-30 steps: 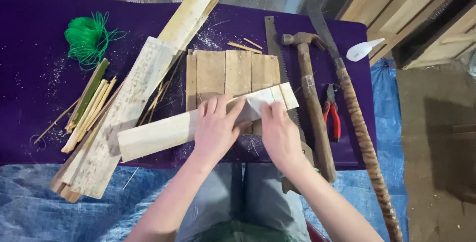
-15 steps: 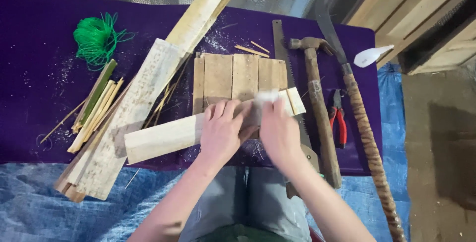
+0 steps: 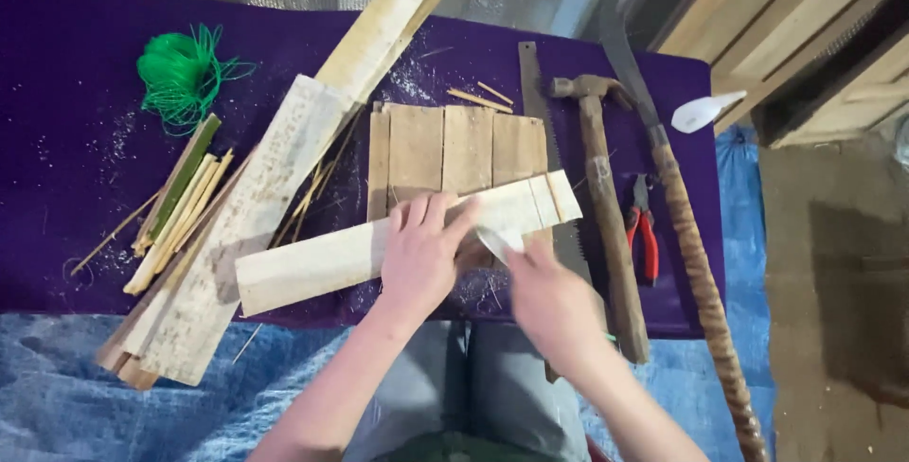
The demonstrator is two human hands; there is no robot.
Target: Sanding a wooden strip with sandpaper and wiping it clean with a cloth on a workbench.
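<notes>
A long pale wooden slat (image 3: 322,268) lies slanted across a small board of joined planks (image 3: 445,145) on the purple cloth (image 3: 66,140). My left hand (image 3: 421,256) presses flat on the slat's middle, fingers pointing away from me. My right hand (image 3: 551,309) is just right of it, blurred, at the slat's near edge. It pinches a small whitish piece (image 3: 497,240) against the slat. I cannot tell what the piece is.
To the right lie a saw blade (image 3: 530,93), a hammer (image 3: 606,216), red pliers (image 3: 645,239), and a curved blade with a wrapped handle (image 3: 696,273). On the left are green cord (image 3: 178,72), thin strips (image 3: 180,206) and a long plank (image 3: 284,178). Blue tarp (image 3: 76,386) lies below.
My right hand has slid off the slat's right part, down and towards me, and now shows the whitish piece. My left hand stays pressed on the slat.
</notes>
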